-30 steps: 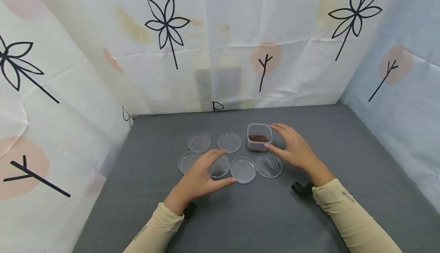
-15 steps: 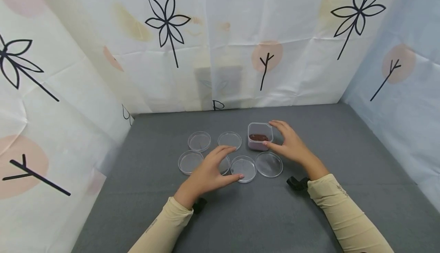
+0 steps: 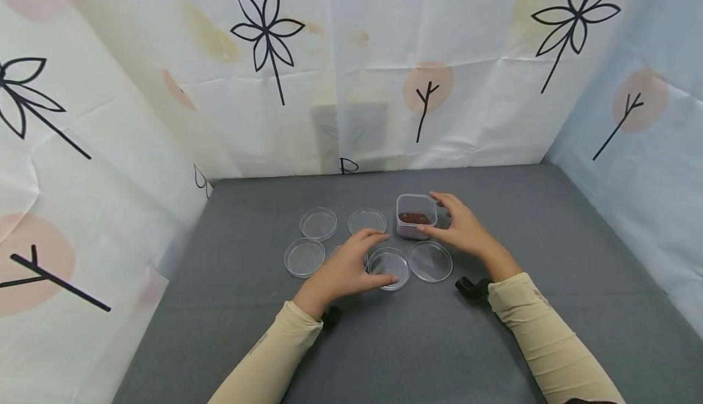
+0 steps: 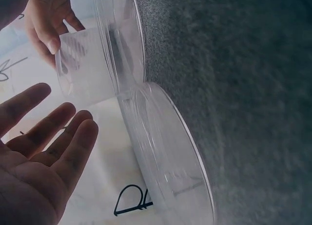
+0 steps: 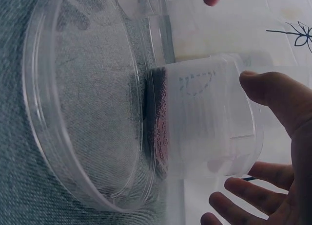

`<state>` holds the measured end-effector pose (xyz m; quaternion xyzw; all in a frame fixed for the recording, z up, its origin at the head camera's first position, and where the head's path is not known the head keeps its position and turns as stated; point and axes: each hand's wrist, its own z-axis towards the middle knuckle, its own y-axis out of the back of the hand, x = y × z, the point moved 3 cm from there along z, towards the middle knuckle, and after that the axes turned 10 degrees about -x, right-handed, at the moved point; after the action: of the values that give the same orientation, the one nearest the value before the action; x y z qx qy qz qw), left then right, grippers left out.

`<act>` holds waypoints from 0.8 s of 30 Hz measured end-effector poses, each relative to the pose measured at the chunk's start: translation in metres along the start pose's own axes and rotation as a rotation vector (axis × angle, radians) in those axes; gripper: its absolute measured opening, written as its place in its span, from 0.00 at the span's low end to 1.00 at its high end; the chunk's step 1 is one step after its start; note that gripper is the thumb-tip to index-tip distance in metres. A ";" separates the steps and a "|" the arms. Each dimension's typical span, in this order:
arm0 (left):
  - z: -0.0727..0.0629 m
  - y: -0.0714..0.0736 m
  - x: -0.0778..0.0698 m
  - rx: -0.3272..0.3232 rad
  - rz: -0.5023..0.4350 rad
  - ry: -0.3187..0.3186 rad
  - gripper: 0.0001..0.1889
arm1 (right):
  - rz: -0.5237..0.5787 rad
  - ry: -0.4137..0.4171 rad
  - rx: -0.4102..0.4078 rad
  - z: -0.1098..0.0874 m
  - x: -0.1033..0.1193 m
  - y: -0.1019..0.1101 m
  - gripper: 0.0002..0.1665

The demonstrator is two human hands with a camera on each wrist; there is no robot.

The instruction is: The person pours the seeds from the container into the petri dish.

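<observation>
My left hand (image 3: pixel 348 270) is over the petri dishes, thumb and fingers spread with nothing between them. Its thumb tip overlaps a clear petri dish (image 3: pixel 389 262) in the head view, and it partly hides another dish behind it. In the left wrist view its fingers (image 4: pixel 73 147) are apart from the dishes. My right hand (image 3: pixel 467 227) is at the right side of a clear square plastic tub (image 3: pixel 409 233) with reddish-brown grainy stuff in it. The thumb is right at the tub's rim; in the right wrist view the other fingers (image 5: pixel 243 210) lie loosely extended beside the wall.
A petri dish (image 3: pixel 431 262) stands in front of the tub. More dishes sit to the left: one dish (image 3: pixel 304 258) in the front row, a dish (image 3: pixel 318 223) and another dish (image 3: pixel 367 219) behind. Patterned fabric walls (image 3: pixel 362 74) enclose the grey table (image 3: pixel 417 343).
My left hand has moved right across the dishes, from the left ones toward the middle front one. My right hand has shifted slightly left, closer round the tub. Dishes and tub have stayed put.
</observation>
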<state>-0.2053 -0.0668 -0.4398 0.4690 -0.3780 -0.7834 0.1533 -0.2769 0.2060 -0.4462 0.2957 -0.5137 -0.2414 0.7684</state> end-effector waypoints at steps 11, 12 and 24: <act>0.004 -0.008 0.006 0.035 -0.012 0.008 0.43 | 0.041 -0.063 0.049 0.002 -0.005 -0.007 0.57; 0.004 -0.009 0.007 0.036 -0.011 0.008 0.43 | 0.046 -0.068 0.051 0.002 -0.006 -0.008 0.57; 0.005 -0.015 0.011 0.075 -0.017 0.025 0.47 | 0.095 -0.088 0.065 0.001 -0.011 -0.007 0.57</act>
<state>-0.2134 -0.0609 -0.4558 0.4875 -0.4013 -0.7638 0.1338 -0.2823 0.2076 -0.4578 0.2849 -0.5681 -0.2008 0.7455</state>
